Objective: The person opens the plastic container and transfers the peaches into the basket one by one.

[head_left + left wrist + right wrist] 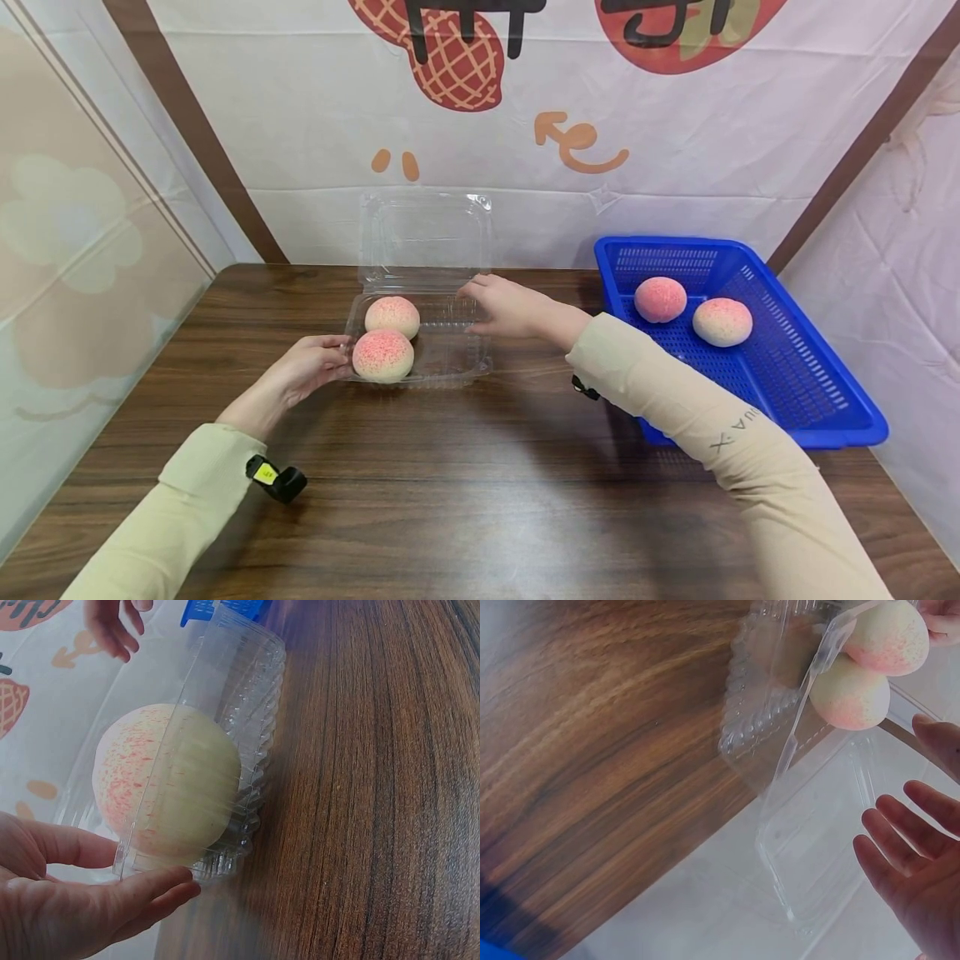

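A clear plastic clamshell box (450,346) lies on the table with its lid (426,237) raised at the back. Two round pink-and-cream peach-like balls sit in its left half, a front ball (382,357) and a rear ball (392,317). My left hand (311,367) pinches the box's left rim between thumb and fingers; the left wrist view shows this grip beside the front ball (165,780). Over the right side of the box hovers my right hand (517,308), its fingers (900,840) spread and nothing held.
To the right stands a blue plastic basket (795,367). In it are a pinker ball (660,300) and a paler ball (722,322). A printed cloth (315,108) hangs behind the brown wooden table (450,500).
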### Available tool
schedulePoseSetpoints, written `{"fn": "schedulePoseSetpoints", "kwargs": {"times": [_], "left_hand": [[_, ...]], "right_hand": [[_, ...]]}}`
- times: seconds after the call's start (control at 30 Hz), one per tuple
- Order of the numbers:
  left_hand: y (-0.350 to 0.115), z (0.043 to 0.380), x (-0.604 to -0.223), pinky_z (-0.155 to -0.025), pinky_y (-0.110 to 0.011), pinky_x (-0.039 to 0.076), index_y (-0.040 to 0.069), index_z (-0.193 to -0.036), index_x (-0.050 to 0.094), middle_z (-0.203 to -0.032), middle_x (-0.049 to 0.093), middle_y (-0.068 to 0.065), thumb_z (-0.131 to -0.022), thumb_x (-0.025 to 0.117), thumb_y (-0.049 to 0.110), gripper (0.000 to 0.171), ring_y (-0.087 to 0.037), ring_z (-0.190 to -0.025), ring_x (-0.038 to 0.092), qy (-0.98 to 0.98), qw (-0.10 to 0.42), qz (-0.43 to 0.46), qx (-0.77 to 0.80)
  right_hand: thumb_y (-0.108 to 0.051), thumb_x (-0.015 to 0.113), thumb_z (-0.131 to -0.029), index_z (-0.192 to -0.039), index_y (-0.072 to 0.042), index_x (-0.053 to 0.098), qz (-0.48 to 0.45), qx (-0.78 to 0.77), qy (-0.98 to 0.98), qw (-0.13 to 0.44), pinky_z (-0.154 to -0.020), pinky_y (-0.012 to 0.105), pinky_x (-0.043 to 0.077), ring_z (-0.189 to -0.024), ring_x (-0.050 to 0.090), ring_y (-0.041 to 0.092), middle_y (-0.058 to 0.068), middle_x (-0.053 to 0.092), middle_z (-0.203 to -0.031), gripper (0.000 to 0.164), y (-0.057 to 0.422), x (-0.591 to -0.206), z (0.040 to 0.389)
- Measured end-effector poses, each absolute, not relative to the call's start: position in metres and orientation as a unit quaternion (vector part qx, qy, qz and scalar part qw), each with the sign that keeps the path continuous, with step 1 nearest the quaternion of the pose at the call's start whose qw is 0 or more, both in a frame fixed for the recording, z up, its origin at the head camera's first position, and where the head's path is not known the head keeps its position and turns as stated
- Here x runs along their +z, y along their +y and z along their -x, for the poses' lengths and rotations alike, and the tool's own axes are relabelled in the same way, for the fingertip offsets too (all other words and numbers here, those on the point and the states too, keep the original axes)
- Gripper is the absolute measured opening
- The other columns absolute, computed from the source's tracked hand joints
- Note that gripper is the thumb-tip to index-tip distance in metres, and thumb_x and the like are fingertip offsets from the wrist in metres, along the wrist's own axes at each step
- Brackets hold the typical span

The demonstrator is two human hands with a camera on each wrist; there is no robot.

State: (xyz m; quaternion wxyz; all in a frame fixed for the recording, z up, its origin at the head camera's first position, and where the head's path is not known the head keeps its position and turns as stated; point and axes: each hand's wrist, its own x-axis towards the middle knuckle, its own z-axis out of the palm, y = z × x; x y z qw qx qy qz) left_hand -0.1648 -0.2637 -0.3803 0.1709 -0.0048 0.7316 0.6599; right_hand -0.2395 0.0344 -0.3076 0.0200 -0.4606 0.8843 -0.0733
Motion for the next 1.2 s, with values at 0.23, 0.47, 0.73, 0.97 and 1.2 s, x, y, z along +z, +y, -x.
{"fn": "schedulePoseSetpoints", "kwargs": {"times": [0.23, 0.47, 0.73, 0.97, 1.2], "left_hand": [[-0.264, 0.164, -0.380, -0.083, -0.017, 0.045, -0.018, -0.137, 0.001, -0.143, 0.006, -0.034, -0.090, 0.030, -0.006, 0.056, 0.001, -0.094, 0.045, 0.733, 0.174, 0.002, 0.658], [-0.263, 0.164, -0.379, -0.083, -0.017, 0.045, -0.017, -0.137, 0.001, -0.144, 0.005, -0.033, -0.091, 0.031, -0.005, 0.056, -0.003, -0.098, 0.044, 0.738, 0.176, 0.003, 0.651], [-0.264, 0.164, -0.379, -0.080, -0.015, 0.045, -0.018, -0.137, 0.002, -0.143, 0.005, -0.034, -0.091, 0.030, -0.006, 0.055, 0.001, -0.091, 0.045, 0.735, 0.172, 0.001, 0.656], [-0.264, 0.164, -0.379, -0.082, -0.016, 0.045, -0.018, -0.137, 0.002, -0.143, 0.006, -0.034, -0.091, 0.030, -0.006, 0.055, -0.002, -0.096, 0.044, 0.736, 0.171, 0.000, 0.655], [-0.264, 0.164, -0.380, -0.080, -0.016, 0.046, -0.019, -0.136, 0.002, -0.143, 0.007, -0.034, -0.090, 0.029, -0.007, 0.055, 0.002, -0.091, 0.045, 0.731, 0.169, 0.000, 0.661]], "right_hand": [[-0.026, 0.061, -0.087, -0.128, -0.002, 0.047, 0.449, -0.082, 0.888, 0.042, -0.095, 0.033, 0.039, -0.114, 0.046, 0.022, 0.012, 0.049, -0.124, 0.050, 0.026, -0.311, 0.238], [-0.027, 0.061, -0.087, -0.127, -0.003, 0.047, 0.453, -0.094, 0.885, 0.042, -0.096, 0.032, 0.039, -0.114, 0.046, 0.022, 0.011, 0.049, -0.125, 0.049, 0.021, -0.315, 0.238], [-0.026, 0.062, -0.086, -0.126, -0.001, 0.048, 0.456, -0.118, 0.881, 0.046, -0.094, 0.032, 0.040, -0.113, 0.047, 0.022, 0.011, 0.050, -0.122, 0.049, 0.013, -0.319, 0.237], [-0.027, 0.062, -0.086, -0.127, -0.002, 0.047, 0.446, -0.136, 0.883, 0.054, -0.090, 0.030, 0.043, -0.108, 0.051, 0.022, 0.011, 0.051, -0.123, 0.050, 0.007, -0.324, 0.234], [-0.028, 0.062, -0.086, -0.127, -0.002, 0.047, 0.447, -0.155, 0.879, 0.054, -0.089, 0.030, 0.044, -0.107, 0.052, 0.022, 0.011, 0.051, -0.122, 0.051, 0.001, -0.328, 0.230]]}}
